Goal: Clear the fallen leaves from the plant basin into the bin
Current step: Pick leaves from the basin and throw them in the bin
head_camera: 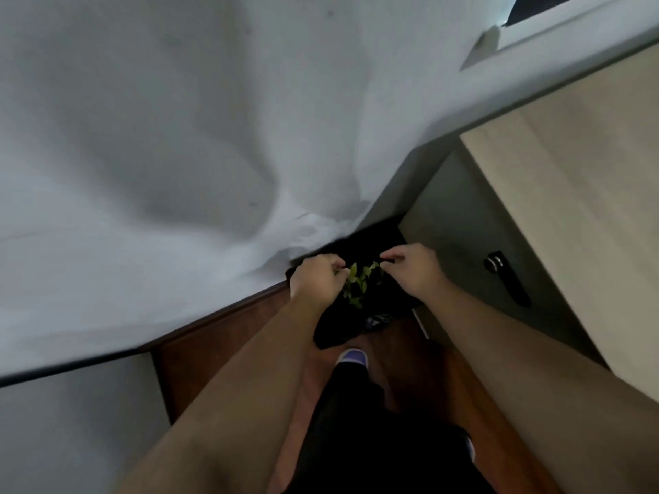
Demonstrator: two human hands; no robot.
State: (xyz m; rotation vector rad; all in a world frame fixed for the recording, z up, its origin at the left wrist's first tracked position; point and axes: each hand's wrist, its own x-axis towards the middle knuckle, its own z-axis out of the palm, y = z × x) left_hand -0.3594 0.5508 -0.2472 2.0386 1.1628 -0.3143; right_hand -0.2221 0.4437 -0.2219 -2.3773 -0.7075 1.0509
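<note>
A black bin lined with a black bag [335, 326] stands on the floor between a bed and a desk. Green-yellow leaves [358, 283] hang over its dark opening. My left hand [315, 279] is closed around the leaf stems at the bin's left edge. My right hand [410, 267] pinches the black bag's rim at the right, with fingers curled over the leaves. The plant basin is out of view.
A white bedsheet [142, 155] fills the left and top. A light wooden desk [588, 180] with a black handle [506, 278] stands right. Red-brown wooden floor [420, 372] lies below, with my foot in a purple slipper [353, 356] just before the bin.
</note>
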